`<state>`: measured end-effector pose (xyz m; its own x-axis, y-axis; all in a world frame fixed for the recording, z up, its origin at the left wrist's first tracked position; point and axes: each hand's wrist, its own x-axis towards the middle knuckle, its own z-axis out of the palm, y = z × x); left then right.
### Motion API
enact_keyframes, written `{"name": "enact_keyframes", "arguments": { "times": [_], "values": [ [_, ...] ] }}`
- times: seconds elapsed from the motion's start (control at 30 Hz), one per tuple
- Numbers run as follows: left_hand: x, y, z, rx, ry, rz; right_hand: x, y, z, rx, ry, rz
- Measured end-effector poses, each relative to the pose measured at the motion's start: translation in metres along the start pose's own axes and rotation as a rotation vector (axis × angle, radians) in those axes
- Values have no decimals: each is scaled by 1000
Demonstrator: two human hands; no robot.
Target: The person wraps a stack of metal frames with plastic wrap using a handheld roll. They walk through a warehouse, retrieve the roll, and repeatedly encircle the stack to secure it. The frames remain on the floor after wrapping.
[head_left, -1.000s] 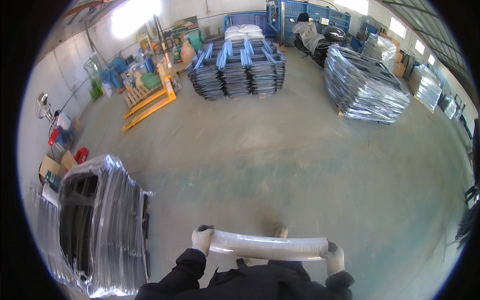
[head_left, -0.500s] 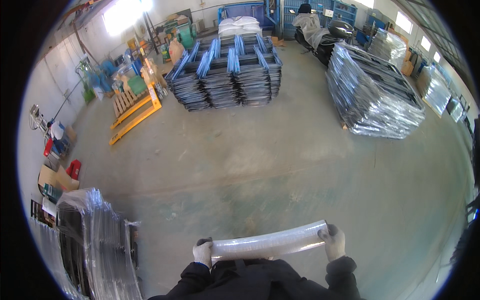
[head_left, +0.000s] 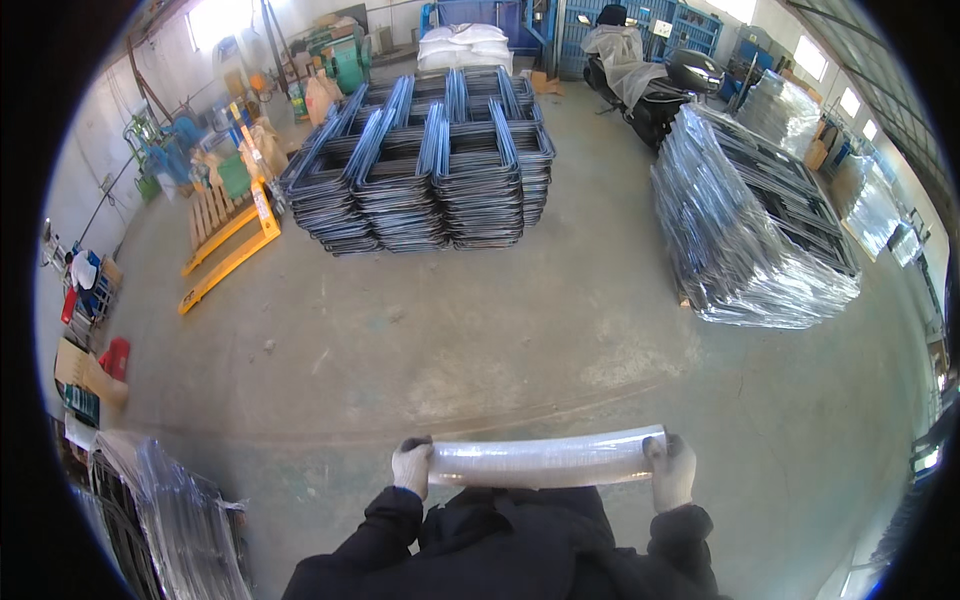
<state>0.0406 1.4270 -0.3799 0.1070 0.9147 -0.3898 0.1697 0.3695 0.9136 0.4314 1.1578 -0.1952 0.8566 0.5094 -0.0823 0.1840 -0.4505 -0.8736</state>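
Note:
A long roll of clear stretch film [head_left: 545,458] lies crosswise in front of my body, held up off the floor. My left hand [head_left: 411,466], in a white glove with grey fingertips, is closed round its left end. At the right end my gloved right hand [head_left: 671,471] grips the roll, its thumb at the roll's edge. Ahead of me stands a wide stack of blue-black metal frames [head_left: 440,190], which appear unwrapped.
A film-wrapped stack of frames [head_left: 750,230] leans at the right, with a covered motorcycle [head_left: 650,85] behind it. At left stand a yellow pallet jack [head_left: 235,250] and, nearer, another wrapped stack [head_left: 175,520]. White sacks [head_left: 465,45] are piled at the back.
The unwrapped frames and the wrapped stack at right appear nearer and lower in view. The film roll has become more level, still held at both ends.

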Motion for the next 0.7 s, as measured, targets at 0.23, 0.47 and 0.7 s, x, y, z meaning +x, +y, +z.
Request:
{"name": "enact_keyframes", "arguments": {
  "times": [0.23,0.47,0.7],
  "values": [
    [157,130,118,-266,26,-23,237,-5,46,63,76,14],
    [279,173,228,-298,182,-93,483,1,122,249,-59,232],
    [364,240,300,-324,244,-121,667,-16,168,225,-268,265]
  ]
}}
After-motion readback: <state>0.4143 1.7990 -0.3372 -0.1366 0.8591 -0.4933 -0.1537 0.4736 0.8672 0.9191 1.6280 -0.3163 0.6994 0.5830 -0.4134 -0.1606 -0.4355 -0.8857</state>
